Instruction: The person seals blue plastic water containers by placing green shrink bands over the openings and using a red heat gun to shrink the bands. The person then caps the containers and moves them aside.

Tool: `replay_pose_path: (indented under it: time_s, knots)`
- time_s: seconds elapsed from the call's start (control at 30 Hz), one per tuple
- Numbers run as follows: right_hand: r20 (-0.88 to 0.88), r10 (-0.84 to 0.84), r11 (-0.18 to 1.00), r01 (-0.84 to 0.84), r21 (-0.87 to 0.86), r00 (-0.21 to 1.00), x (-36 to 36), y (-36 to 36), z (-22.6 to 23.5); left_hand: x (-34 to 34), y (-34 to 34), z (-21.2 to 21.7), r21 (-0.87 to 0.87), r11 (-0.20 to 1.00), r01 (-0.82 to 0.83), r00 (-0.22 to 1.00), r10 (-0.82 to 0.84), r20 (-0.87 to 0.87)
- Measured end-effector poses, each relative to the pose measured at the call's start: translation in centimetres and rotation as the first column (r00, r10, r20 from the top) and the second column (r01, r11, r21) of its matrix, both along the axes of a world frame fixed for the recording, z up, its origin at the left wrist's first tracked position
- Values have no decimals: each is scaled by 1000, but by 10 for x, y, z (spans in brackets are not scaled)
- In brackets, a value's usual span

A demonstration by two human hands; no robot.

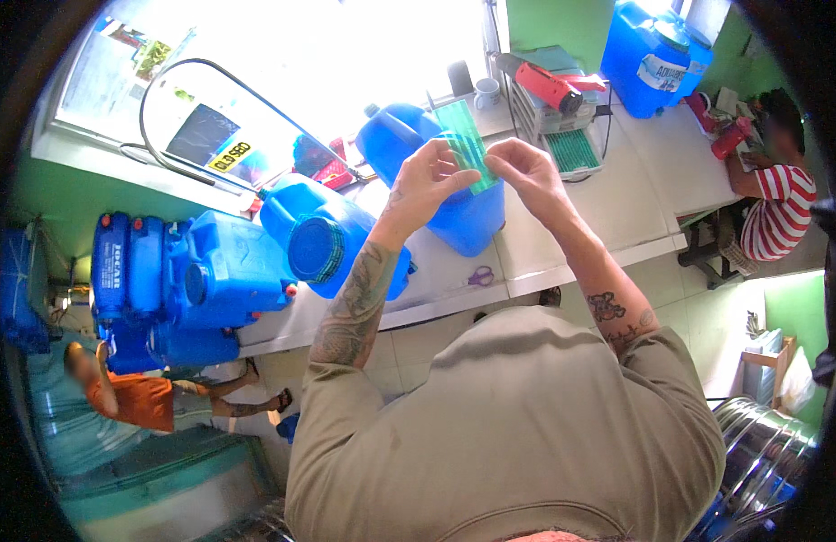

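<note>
Both the left hand (427, 183) and the right hand (531, 176) are angling inward, fingers curling, each pinching a green plastic strip (462, 128) with its thumb.

The wearer's two hands (425, 185), one mug (486, 93), one scissors (480, 276).

I get strong daylight from the window (345, 54) beyond the far edge of the worktop (630, 190), glare burning most of the glass flat white. The worktop's near edge bows under the fisheye; black swallows my corners. Past the left end detail softens; lower right, shiny metal (768, 444) glints.
</note>
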State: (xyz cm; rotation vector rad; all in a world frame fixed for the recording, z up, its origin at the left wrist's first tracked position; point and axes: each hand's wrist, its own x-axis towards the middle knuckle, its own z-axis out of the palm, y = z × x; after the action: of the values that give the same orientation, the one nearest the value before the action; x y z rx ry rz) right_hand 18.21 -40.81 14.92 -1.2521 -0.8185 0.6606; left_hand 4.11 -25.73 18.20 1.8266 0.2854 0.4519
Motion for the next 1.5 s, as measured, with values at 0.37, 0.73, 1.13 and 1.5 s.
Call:
replay_pose_path:
  time_s: [0.37,0.73,1.13,1.5]
  knots:
    - [43,1,1000,-2,18,999,-21,8,-2,-13,18,-10,133,991,4,999,1,-38]
    - [-193,578,792,-489,365,793,8,-15,40,-42,62,43,-223,887,406,914,-400,73]
    - [650,332,943,-231,-239,684,63,-8,70,-42,70,83,586,782,213,970,-97,-223]
    - [728,-119,978,-48,204,676,93,18,60,-20,45,66,117,992,41,997,-33,-70]
